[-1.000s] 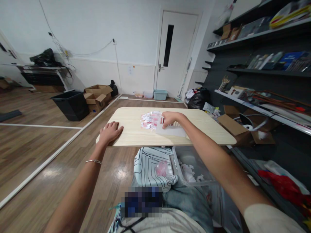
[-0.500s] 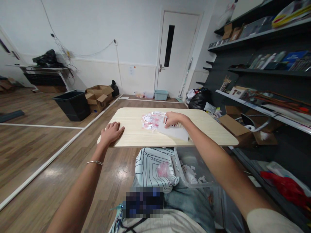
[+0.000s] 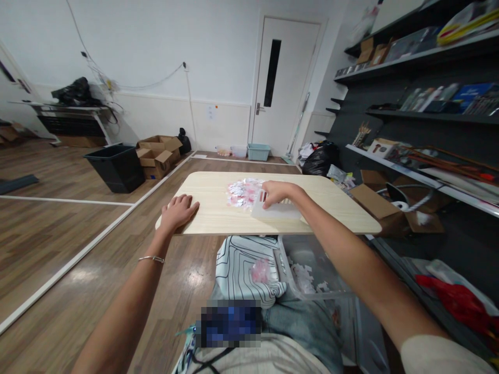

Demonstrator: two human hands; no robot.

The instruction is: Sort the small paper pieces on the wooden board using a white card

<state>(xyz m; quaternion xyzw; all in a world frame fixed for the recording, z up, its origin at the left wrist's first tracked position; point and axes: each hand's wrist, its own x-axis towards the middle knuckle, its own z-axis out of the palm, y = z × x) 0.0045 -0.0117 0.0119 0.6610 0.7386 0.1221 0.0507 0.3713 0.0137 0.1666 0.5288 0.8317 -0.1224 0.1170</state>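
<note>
My left hand (image 3: 180, 212) lies flat on the left end of a pale wooden table (image 3: 335, 208), fingers stretched out and thumb apart. Toward the table's middle, my right hand (image 3: 277, 193) grips a white, thin plastic plate with slots (image 3: 276, 210); its fingers pass through or behind the slots. The plate's left end meets a heap of small white and pink pieces (image 3: 242, 193), too small to identify. Part of the plate is hidden by my right hand and forearm.
Below the table, a patterned cloth (image 3: 234, 265) covers my lap and bears a pink clump (image 3: 261, 270). A clear plastic bin (image 3: 323, 296) with white pieces stands beside it. Dark shelves (image 3: 409, 83) and an open cardboard box (image 3: 378, 200) are at right; a black bin (image 3: 117, 169) stands left.
My right hand has shifted slightly left with the plate, whose near right corner is now less far forward and partly behind my forearm. My left hand stays in place.
</note>
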